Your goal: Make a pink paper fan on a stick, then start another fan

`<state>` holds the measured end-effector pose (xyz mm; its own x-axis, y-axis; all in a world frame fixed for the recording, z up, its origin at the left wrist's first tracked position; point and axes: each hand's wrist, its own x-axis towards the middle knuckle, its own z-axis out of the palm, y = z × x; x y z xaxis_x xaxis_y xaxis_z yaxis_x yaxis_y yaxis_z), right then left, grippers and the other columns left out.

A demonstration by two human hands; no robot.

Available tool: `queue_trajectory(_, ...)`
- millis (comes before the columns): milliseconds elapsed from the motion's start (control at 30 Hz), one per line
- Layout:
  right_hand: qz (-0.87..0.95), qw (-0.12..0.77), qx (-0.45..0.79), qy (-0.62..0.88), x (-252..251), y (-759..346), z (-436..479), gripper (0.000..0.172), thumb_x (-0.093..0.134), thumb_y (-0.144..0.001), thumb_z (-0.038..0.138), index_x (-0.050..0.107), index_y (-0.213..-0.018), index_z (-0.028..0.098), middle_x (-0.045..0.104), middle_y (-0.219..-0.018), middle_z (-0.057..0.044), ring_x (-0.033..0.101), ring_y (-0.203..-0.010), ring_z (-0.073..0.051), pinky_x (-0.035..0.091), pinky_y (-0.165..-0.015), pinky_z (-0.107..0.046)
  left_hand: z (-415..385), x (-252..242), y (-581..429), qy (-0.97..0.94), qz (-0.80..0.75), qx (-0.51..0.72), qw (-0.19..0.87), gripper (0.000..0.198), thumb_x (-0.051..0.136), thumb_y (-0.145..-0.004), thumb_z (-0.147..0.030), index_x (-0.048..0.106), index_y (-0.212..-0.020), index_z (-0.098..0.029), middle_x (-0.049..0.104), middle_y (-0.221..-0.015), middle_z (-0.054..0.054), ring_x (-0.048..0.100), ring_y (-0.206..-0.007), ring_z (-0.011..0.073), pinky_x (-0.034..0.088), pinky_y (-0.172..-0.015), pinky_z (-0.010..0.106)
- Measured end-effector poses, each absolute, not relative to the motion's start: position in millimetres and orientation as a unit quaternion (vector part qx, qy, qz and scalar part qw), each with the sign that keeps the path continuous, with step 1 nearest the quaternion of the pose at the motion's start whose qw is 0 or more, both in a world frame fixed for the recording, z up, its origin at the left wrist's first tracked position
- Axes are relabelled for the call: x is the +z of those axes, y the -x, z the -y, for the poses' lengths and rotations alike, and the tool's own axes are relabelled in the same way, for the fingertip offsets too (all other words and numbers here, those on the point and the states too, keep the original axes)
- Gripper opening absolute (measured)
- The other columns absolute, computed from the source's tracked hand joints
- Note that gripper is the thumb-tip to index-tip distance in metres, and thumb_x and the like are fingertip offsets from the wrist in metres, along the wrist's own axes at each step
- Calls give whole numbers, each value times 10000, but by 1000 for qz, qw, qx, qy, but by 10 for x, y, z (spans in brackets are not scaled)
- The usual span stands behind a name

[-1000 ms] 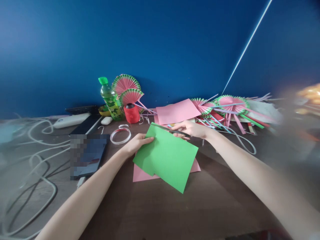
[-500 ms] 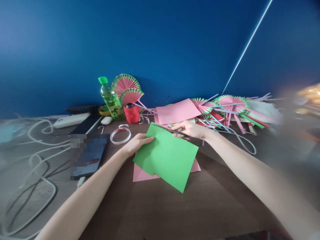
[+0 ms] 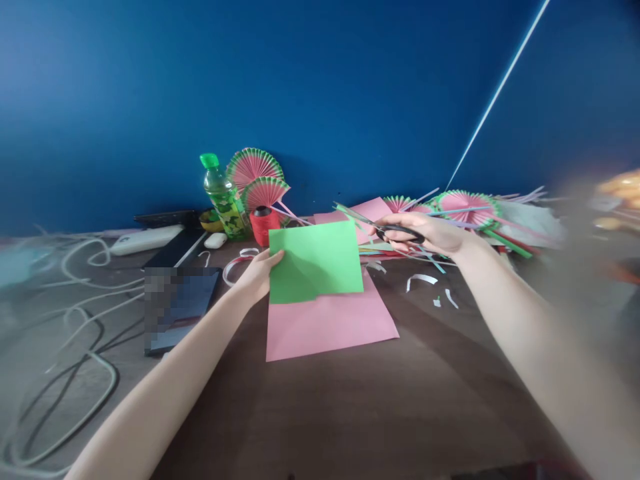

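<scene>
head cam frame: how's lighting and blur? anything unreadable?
All head view: blue wall brighter upper left, darker upper right; orange patch at right edge smeared, can't tell what it is; dark device partly pixelated; green paper partly shadowed; scissors fairly sharp.

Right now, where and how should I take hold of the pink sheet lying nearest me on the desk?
The pink sheet is probably best pinched at its near right corner, coming from the right: it looks flat, that corner is uncovered, and the green sheet hides much of its far part.
</scene>
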<state>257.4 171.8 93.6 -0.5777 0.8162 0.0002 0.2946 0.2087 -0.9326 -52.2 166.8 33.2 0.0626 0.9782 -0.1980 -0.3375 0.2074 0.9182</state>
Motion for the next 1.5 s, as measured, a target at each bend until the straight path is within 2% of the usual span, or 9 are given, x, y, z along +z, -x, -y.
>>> queue_trajectory(200,774,8,523,356,1032,-2572,-1613,372,595,-769,390,609,-1056,153,576,-778,-32,389,-482,-43,384,-502,-228,-1697,399,563,-332,-447,568,607,150,495,-803,-89,634,-855,-113,696,-727,68,668,-653,158,550,-755,317)
queue_trajectory(367,778,-69,505,367,1003,-2417,-1601,427,610,-730,464,625,-1033,163,571,-759,-19,429,-488,-49,389,-514,-232,-1670,468,507,-316,-446,596,589,167,482,-809,-77,621,-895,-112,692,-775,60,661,-670,147,543,-788,342)
queue_trajectory(733,772,-51,501,388,917,-2284,-1596,528,609,-714,502,609,-1094,134,507,-599,18,394,-499,-59,308,-479,-221,-1568,596,403,-353,-418,581,602,202,480,-819,-116,606,-976,-116,688,-905,99,663,-831,205,526,-822,405)
queue_trajectory(867,771,-48,505,385,916,-2310,-1615,526,629,-700,483,614,-1090,132,515,-630,10,414,-511,-60,300,-473,-221,-1585,581,406,-346,-424,589,595,183,489,-814,-119,618,-943,-109,688,-875,102,668,-789,205,519,-835,424)
queue_trajectory(1000,775,-29,505,378,899,-2287,-1617,537,628,-700,484,611,-1095,121,508,-615,15,402,-500,-54,280,-464,-221,-1587,557,373,-327,-433,594,594,134,516,-790,-97,629,-861,-115,689,-766,71,669,-693,171,526,-827,376)
queue_trajectory(1233,779,-9,510,364,817,-2233,-1618,470,627,-715,445,626,-1068,134,580,-763,-29,406,-495,-35,294,-476,-222,-1561,547,314,-325,-423,599,597,121,516,-779,-71,625,-806,-116,683,-691,62,672,-796,190,516,-850,357)
queue_trajectory(1500,790,-16,495,361,805,-2176,-1610,466,624,-714,426,627,-1082,140,616,-819,-56,401,-490,-37,302,-478,-225,-1549,535,305,-334,-410,584,616,184,510,-790,-96,626,-930,-122,696,-744,69,666,-847,205,513,-865,372)
